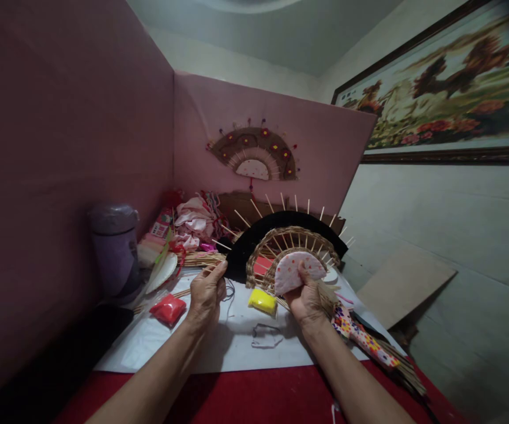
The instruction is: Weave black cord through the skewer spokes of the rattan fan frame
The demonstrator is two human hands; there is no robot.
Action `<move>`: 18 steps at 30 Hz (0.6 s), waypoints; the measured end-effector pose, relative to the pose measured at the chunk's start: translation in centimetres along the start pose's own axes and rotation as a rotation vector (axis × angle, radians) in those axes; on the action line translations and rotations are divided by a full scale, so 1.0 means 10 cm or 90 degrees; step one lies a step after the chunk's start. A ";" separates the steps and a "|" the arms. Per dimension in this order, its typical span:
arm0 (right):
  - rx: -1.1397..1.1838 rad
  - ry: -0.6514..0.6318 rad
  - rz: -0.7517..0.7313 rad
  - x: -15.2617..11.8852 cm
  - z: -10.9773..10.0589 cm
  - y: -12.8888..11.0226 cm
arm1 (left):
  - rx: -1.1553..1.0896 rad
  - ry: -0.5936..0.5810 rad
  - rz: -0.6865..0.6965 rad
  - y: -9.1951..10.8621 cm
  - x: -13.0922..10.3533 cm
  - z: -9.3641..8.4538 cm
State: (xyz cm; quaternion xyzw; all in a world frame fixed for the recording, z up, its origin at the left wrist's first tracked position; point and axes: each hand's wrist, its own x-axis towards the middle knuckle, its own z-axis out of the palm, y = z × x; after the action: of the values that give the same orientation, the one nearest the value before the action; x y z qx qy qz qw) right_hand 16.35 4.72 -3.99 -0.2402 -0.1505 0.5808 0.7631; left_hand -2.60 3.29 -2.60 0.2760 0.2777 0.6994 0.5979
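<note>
A half-round craft fan (254, 232) is held up over the table, with a black band, a woven straw-coloured border and thin sticks that jut out past the outer edge. My right hand (309, 297) grips it at the bottom, thumb pressed on the white spotted half-disc (296, 271). At the fan's left end, my left hand (208, 294) pinches the corner of the black band. Below the fan lies a yellow packet (263, 301). A red packet (168, 308) sits to the left of my left hand.
White paper (232, 359) covers part of the red cloth (236, 397). A purple canister (115, 253) stands at left, near crumpled pink cloth (195, 218). A finished-looking fan (219, 147) hangs on the pink panel behind. Floral-wrapped scissors-like item (362, 338) lies at right.
</note>
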 end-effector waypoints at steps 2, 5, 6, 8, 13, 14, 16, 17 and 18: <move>0.010 0.003 0.003 0.01 -0.01 0.01 | 0.007 0.000 0.000 0.00 0.00 0.00; 0.017 0.006 0.014 0.01 -0.02 0.00 | 0.006 -0.005 0.007 -0.01 -0.01 0.00; 0.016 0.005 0.014 0.01 -0.01 0.00 | 0.003 -0.008 0.015 -0.02 -0.01 0.00; 0.017 0.007 0.009 0.01 -0.01 -0.01 | 0.001 -0.021 0.028 -0.04 -0.03 0.01; 0.037 0.021 -0.005 0.01 0.00 -0.03 | 0.015 -0.057 0.030 -0.07 -0.08 0.02; 0.041 0.021 -0.005 0.01 0.00 -0.03 | 0.016 -0.057 0.033 -0.07 -0.08 0.02; 0.043 0.019 -0.004 0.01 0.00 -0.04 | 0.015 -0.049 0.039 -0.07 -0.10 0.03; 0.041 0.017 -0.004 0.01 0.00 -0.05 | 0.011 -0.042 0.042 -0.06 -0.10 0.03; 0.037 0.016 -0.004 0.02 -0.01 -0.05 | 0.007 -0.036 0.045 -0.05 -0.11 0.04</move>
State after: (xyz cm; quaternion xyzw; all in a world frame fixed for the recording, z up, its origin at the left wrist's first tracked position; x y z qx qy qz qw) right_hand 16.83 4.75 -3.78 -0.2249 -0.1250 0.5796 0.7732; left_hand -1.81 2.34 -2.76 0.3087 0.2550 0.7103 0.5789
